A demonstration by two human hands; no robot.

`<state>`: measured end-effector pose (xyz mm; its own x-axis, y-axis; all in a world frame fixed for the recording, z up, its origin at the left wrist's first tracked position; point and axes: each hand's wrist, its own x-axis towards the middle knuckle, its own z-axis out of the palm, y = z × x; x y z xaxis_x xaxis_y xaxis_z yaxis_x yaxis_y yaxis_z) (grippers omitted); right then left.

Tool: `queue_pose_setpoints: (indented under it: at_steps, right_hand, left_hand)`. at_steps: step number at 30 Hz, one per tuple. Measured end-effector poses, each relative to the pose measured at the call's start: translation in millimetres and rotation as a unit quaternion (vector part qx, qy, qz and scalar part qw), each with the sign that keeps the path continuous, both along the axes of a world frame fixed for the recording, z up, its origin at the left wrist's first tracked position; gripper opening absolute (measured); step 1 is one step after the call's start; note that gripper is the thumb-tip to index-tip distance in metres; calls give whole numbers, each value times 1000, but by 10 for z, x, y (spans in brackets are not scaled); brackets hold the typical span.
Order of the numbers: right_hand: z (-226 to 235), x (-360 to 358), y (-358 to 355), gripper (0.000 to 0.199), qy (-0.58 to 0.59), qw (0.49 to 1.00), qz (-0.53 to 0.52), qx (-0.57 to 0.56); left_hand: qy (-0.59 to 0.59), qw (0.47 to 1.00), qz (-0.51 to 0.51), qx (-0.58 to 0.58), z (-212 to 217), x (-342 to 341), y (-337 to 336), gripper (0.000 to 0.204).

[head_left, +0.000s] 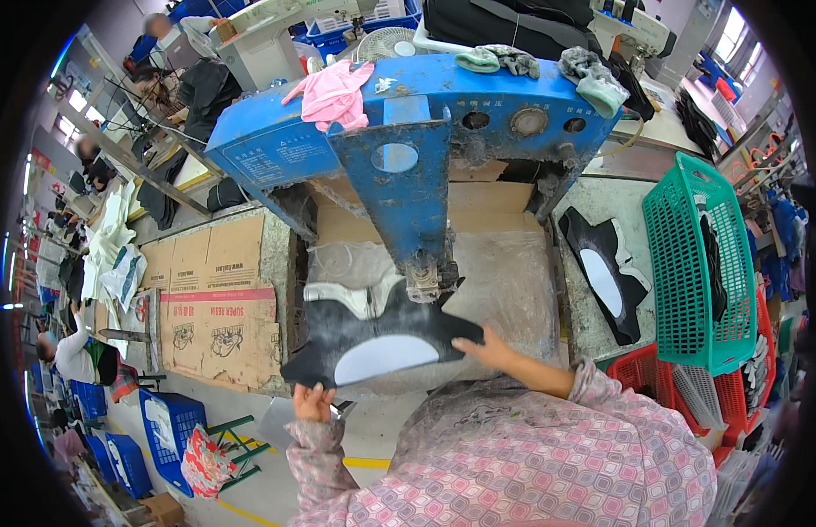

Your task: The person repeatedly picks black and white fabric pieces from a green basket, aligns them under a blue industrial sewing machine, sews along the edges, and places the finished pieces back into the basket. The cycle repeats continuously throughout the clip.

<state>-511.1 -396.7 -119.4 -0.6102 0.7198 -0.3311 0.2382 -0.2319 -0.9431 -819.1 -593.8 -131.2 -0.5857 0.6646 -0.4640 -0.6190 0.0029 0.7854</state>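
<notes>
A black cut material piece with a white half-oval patch and a pale upper edge is stretched between my hands, over the front of the machine's worktable. My left hand grips its lower left corner, fingers closed on the edge. At the right end, my right hand pinches the piece, thumb on top. The metal head at the lower end of a blue machine arm is just above the piece's far edge; whether they touch I cannot tell. A similar black piece with a white patch lies on the right-hand table.
A blue machine frame spans the back, with a pink cloth and grey-green gloves on top. Flattened cardboard covers the left table. Green and red baskets stand at right. Other people work at the far left.
</notes>
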Motion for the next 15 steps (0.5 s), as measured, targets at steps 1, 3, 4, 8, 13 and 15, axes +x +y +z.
queue_pose_setpoints:
  at_steps: [1,3,4,8,13,15]
  right_hand:
    - [-22,29,-77,39,18,1000,18,18]
    - [-93,8,-152,40,-12,999,34,-7]
    - [-128,-22,-155,41,36,999,18,20]
    - [-114,21,-57,45,46,996,-19,78]
    - [205,490,9,38,8,997,-71,-36]
    - [282,519,-11,33,59,994,-87,-27]
  left_hand:
    - [9,1000,-3,-12,11,7,-60,33]
    - [-19,999,-5,-32,17,5,-124,33]
    - [-14,1000,-16,9,13,-16,-106,32]
    - [14,999,-20,34,-104,-57,186,27]
    - [-49,990,-119,55,-377,165,434,27]
    - [-74,991,-105,25,-386,206,329,33]
